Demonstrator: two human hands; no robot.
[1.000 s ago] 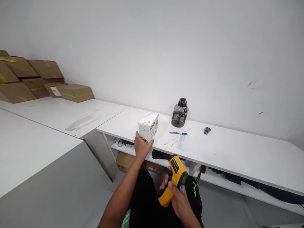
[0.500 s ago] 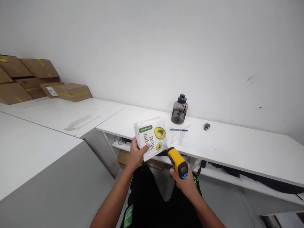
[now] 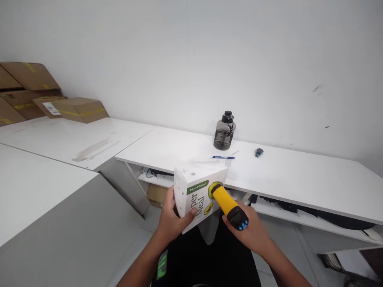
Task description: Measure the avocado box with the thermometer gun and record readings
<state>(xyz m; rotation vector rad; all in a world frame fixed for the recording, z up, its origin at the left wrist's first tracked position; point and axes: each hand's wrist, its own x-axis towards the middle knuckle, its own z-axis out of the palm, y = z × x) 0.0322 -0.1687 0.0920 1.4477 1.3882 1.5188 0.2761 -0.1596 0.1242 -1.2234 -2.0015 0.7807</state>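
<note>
White tabletop (image 3: 293, 175) lines a scuffed wall (image 3: 143, 59); left grip (image 3: 171, 219) clamps a box (image 3: 198, 195), right grip (image 3: 253, 232) a yellow device (image 3: 226, 202).

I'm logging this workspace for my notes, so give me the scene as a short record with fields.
Left hand: holds a white cardboard box with avocado pictures
Right hand: grips a yellow-and-black handheld device with blue buttons
Device front: at the box's printed face; contact unclear
On white table: translucent grey plastic bottle, upright; slim blue pen, lying in front of it; small dark bluish object, right of both
Far left: brown cardboard boxes with yellow tape
</note>
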